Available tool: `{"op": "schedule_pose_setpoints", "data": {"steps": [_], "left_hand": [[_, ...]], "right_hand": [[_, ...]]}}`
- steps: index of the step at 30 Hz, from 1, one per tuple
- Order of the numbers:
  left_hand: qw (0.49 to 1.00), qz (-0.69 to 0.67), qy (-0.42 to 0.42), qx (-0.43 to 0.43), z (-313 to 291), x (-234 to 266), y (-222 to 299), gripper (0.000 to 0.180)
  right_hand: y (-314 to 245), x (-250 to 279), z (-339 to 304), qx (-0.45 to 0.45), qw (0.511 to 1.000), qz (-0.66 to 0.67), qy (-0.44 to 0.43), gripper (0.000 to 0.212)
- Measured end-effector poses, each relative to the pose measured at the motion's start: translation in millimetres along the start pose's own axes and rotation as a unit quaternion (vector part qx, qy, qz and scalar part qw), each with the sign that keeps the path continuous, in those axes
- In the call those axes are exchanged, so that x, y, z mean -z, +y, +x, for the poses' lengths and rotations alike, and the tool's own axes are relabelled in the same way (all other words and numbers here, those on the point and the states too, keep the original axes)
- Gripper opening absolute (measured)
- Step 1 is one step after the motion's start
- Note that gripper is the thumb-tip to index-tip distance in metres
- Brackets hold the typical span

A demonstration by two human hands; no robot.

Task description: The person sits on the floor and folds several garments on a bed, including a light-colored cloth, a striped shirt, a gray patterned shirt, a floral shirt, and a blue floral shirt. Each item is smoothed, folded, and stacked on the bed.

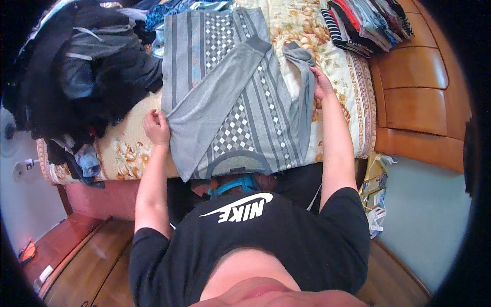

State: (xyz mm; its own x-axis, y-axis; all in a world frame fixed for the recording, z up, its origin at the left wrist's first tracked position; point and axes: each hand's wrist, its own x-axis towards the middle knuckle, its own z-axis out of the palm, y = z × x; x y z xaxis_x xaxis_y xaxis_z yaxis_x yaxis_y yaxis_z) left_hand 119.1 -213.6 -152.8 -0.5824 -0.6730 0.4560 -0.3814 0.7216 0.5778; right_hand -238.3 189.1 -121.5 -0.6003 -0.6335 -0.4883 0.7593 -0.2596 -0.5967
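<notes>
Lying leftmost: we see a heap of dark clothes [107, 66] on the floral cover [133, 153], reaching its near edge.
Left hand [156, 127]: our fingers curl narrowly at the sweater's left edge; we cannot tell whether they grip cloth. Our forearm points forward.
Grey patterned sweater [232, 120]: it lies on the cover between our hands, neckline toward us, one sleeve folded diagonally across.
Right hand [322, 85]: our fingers touch the other sleeve; we cannot tell whether they pinch it. Our arm reaches farther forward.
Folded clothes [365, 25]: we see them stacked far right.
</notes>
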Motion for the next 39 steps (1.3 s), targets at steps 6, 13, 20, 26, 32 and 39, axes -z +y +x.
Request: {"op": "schedule_pose_setpoints", "data": {"steps": [6,13,20,26,32,39], "left_hand": [[0.775,-0.411,-0.396,0.271,19,-63,169,0.030],[0.399,-0.725,-0.389,0.405,22,-129,281,0.060],[0.557,-0.669,-0.326,0.368,97,-82,241,0.042],[0.630,-0.616,-0.275,0.384,115,-92,154,0.035],[0.488,-0.685,-0.273,0.468,114,-120,130,0.036],[0.605,-0.666,-0.261,0.351,180,-132,132,0.032]], "right_hand": [[5,-63,-13,-0.018,0.990,-0.007,-0.137,0.041],[31,-107,-45,-0.029,0.954,-0.273,-0.122,0.041],[41,-50,-53,-0.175,0.774,-0.607,-0.040,0.032],[51,-64,-51,-0.084,0.707,-0.702,0.000,0.034],[66,-36,-36,0.003,0.619,-0.786,-0.002,0.043],[69,-4,-51,-0.019,0.767,-0.642,-0.017,0.048]]}}
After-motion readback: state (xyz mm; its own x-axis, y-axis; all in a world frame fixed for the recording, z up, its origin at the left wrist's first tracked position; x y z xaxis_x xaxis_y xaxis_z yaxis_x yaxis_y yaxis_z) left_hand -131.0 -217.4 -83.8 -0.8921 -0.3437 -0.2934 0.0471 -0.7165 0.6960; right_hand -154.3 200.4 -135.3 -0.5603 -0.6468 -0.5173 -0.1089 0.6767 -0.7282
